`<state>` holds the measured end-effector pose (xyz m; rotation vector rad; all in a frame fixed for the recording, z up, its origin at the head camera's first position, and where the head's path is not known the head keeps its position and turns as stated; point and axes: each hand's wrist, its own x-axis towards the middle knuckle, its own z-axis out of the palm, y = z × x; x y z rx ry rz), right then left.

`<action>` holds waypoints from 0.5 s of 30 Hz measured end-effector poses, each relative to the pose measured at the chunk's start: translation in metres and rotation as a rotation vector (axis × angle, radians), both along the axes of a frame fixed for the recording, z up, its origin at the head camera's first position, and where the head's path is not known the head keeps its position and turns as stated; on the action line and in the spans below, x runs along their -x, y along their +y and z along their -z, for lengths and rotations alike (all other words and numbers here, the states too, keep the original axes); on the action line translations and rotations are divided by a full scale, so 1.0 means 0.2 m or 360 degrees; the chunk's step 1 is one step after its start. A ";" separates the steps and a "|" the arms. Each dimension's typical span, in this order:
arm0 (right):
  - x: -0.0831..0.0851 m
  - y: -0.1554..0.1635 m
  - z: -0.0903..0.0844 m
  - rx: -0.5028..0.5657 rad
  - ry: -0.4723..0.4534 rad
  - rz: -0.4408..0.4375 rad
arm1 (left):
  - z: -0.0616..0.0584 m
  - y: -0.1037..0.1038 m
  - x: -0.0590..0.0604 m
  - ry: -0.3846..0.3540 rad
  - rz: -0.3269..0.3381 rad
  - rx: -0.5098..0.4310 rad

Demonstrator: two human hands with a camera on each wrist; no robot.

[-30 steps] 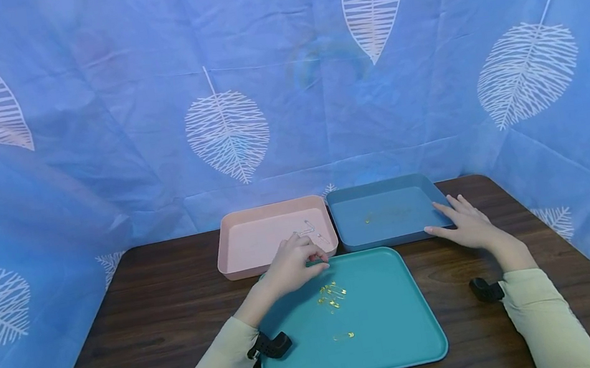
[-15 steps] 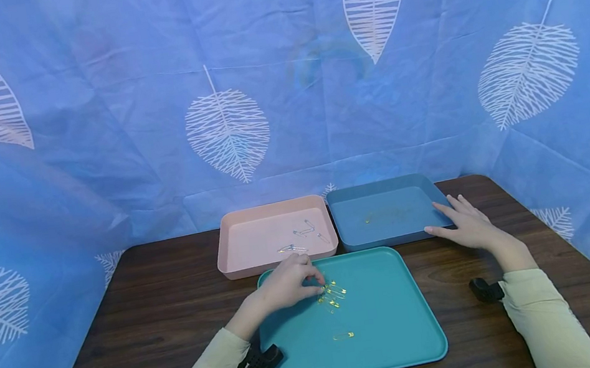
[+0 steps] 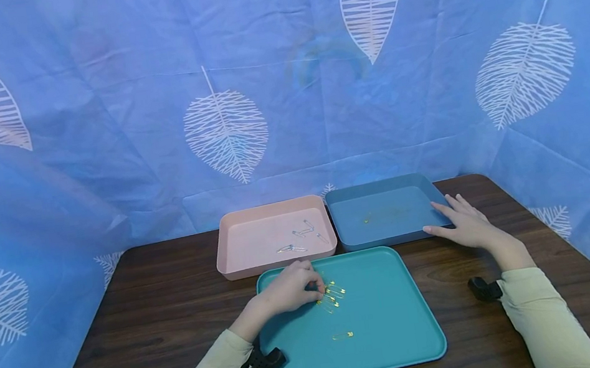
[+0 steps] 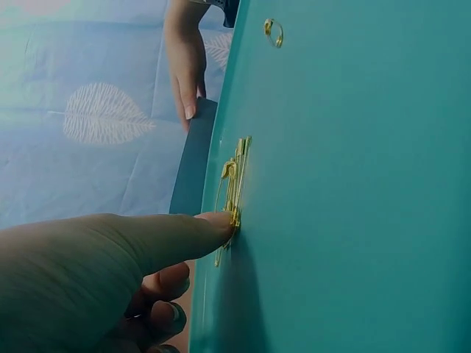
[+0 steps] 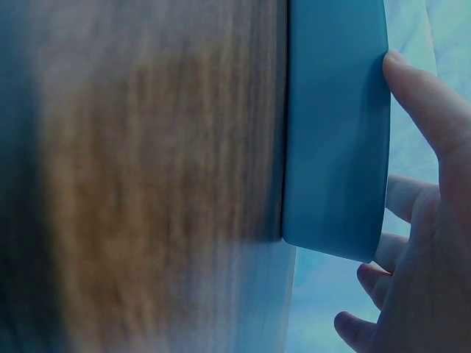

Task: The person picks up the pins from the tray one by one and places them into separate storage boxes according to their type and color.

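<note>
Bent over the teal tray (image 3: 382,322), my left hand (image 3: 289,288) has its thumb and index fingertips at a small heap of gold safety pins (image 3: 336,291). In the left wrist view, the thumb tip covers part of the gold safety pins (image 4: 239,180); the index finger is hidden behind it, and the fingers appear to pinch a pin. One separate gold safety pin (image 3: 343,335) lies nearer the front. My right hand (image 3: 466,224) rests with spread fingers on the right rim of the blue tray (image 3: 393,235); its thumb (image 5: 412,88) touches that rim.
Behind the teal tray stands a pink tray (image 3: 243,241) with several silver safety pins (image 3: 293,248) in it. The blue tray beside it holds a small gold item (image 3: 366,220). All trays sit on a dark wooden table (image 3: 165,309), with a blue leaf-print cloth (image 3: 285,116) behind.
My left hand has come down and toward the front, from beside the pink tray to the gold pins, uncovering silver pins. Some heaped pins have shifted slightly. My right hand has stayed put.
</note>
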<state>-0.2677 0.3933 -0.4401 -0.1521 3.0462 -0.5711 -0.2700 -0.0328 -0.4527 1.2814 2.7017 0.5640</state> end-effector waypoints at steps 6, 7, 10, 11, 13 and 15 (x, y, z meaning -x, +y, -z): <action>0.00 0.00 0.00 0.0008 0.0002 -0.0004 | -0.01 0.00 0.00 -0.0017 -0.0001 -0.0011; 0.00 0.00 0.00 0.0012 0.0003 -0.0005 | -0.02 0.00 0.00 -0.0017 -0.0003 -0.0013; 0.00 0.00 0.01 0.0006 0.0005 -0.0001 | -0.03 0.01 0.01 -0.0008 -0.0006 -0.0030; 0.00 0.00 0.01 0.0003 0.0004 0.0000 | -0.04 0.01 0.01 0.0000 -0.0004 -0.0038; 0.00 0.01 0.01 -0.0002 0.0004 -0.0001 | -0.05 0.02 0.01 0.0022 0.0004 -0.0056; 0.00 0.00 0.01 -0.0012 0.0002 0.0003 | -0.06 0.03 0.02 0.0052 0.0021 -0.0081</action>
